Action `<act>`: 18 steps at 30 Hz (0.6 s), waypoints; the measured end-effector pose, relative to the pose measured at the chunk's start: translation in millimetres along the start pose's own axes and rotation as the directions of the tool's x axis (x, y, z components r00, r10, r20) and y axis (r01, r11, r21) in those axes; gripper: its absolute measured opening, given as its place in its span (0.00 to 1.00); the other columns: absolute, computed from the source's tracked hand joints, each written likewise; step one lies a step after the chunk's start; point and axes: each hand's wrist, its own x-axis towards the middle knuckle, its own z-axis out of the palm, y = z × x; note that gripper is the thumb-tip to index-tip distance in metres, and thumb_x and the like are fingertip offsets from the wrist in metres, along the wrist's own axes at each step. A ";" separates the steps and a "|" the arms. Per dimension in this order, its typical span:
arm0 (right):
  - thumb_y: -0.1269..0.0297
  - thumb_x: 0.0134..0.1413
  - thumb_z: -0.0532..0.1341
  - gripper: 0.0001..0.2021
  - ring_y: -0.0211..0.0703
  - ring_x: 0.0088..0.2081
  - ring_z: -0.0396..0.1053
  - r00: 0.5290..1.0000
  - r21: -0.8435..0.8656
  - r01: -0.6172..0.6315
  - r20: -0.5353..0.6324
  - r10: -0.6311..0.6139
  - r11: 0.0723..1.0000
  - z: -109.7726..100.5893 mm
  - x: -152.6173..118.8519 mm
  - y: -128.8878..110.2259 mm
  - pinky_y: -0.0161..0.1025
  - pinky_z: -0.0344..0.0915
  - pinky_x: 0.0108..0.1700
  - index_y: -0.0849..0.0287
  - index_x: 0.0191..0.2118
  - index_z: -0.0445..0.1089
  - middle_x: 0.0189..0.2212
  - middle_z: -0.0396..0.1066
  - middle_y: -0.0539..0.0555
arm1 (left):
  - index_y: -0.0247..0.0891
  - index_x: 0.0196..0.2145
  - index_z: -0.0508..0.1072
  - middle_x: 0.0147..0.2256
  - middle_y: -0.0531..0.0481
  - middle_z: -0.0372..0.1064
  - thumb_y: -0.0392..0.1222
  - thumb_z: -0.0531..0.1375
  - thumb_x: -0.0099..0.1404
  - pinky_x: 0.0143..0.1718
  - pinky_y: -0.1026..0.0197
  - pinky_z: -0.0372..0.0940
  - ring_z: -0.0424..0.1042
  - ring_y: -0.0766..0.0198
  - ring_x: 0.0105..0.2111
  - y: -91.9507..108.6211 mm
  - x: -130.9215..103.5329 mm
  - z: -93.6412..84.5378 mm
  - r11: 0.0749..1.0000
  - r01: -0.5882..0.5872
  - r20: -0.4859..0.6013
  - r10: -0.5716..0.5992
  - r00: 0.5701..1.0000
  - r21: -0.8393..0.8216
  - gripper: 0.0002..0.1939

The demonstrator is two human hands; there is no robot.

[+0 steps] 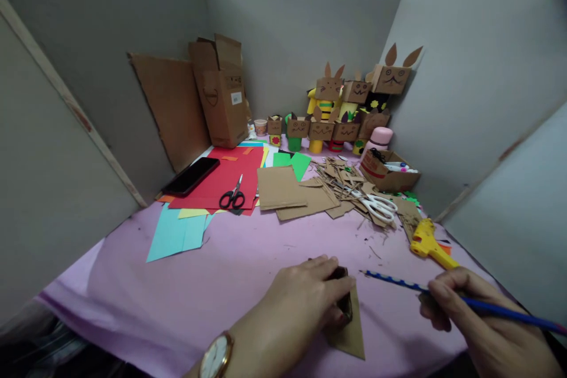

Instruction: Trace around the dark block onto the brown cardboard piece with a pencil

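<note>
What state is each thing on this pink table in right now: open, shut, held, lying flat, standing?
Left hand: pressing a brown cardboard piece flat.
Right hand: gripping a blue dotted pencil, tip off the cardboard.
Black-handled scissors: shut, on red paper.
White-handled scissors: open, on cardboard scraps.
Black phone: screen dark, flat.
Yellow glue gun: lying down.
Tall cardboard box: upright, flaps open.
Cardboard animal figures: standing.
</note>
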 end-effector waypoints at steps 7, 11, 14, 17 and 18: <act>0.48 0.59 0.56 0.16 0.35 0.24 0.63 0.998 0.099 0.016 0.055 -0.021 0.995 32.8 46.1 -48.3 0.27 0.64 0.25 0.54 0.27 0.65 0.23 0.68 0.47 | 0.39 0.49 0.71 0.54 0.36 0.66 0.44 0.59 0.64 0.52 0.48 0.65 0.67 0.46 0.53 -13.6 -4.7 29.0 0.994 -0.040 -0.122 0.053 0.991 0.105 0.16; 0.49 0.59 0.56 0.16 0.35 0.24 0.63 0.990 0.113 0.017 0.134 -0.032 0.994 47.1 53.4 -57.6 0.28 0.63 0.25 0.54 0.28 0.64 0.24 0.68 0.47 | 0.37 0.50 0.70 0.52 0.33 0.68 0.44 0.55 0.65 0.47 0.47 0.69 0.69 0.45 0.51 -14.2 -3.3 39.7 0.972 -0.045 -0.189 0.090 0.978 0.230 0.17; 0.49 0.60 0.55 0.15 0.34 0.25 0.63 0.981 0.062 0.013 0.191 -0.024 0.998 52.3 54.8 -60.0 0.27 0.63 0.26 0.53 0.29 0.64 0.26 0.68 0.46 | 0.40 0.47 0.72 0.47 0.39 0.74 0.43 0.51 0.68 0.40 0.51 0.72 0.74 0.50 0.46 -14.5 -1.1 53.6 0.925 -0.021 -0.375 0.174 0.911 0.378 0.14; 0.48 0.59 0.56 0.13 0.35 0.27 0.63 0.970 0.034 0.007 0.244 -0.015 0.999 55.8 57.4 -62.3 0.28 0.64 0.27 0.52 0.32 0.64 0.28 0.69 0.46 | 0.42 0.42 0.74 0.42 0.43 0.76 0.42 0.49 0.69 0.38 0.53 0.73 0.76 0.53 0.42 -18.4 0.3 72.3 0.897 0.027 -0.532 0.237 0.813 0.441 0.14; 0.48 0.58 0.56 0.13 0.36 0.27 0.63 0.963 0.029 0.007 0.269 -0.015 1.000 56.9 59.0 -63.4 0.29 0.64 0.27 0.52 0.32 0.65 0.28 0.70 0.47 | 0.42 0.42 0.74 0.42 0.44 0.77 0.41 0.49 0.69 0.38 0.53 0.73 0.76 0.54 0.42 -20.5 0.3 78.3 0.898 0.047 -0.564 0.234 0.792 0.438 0.14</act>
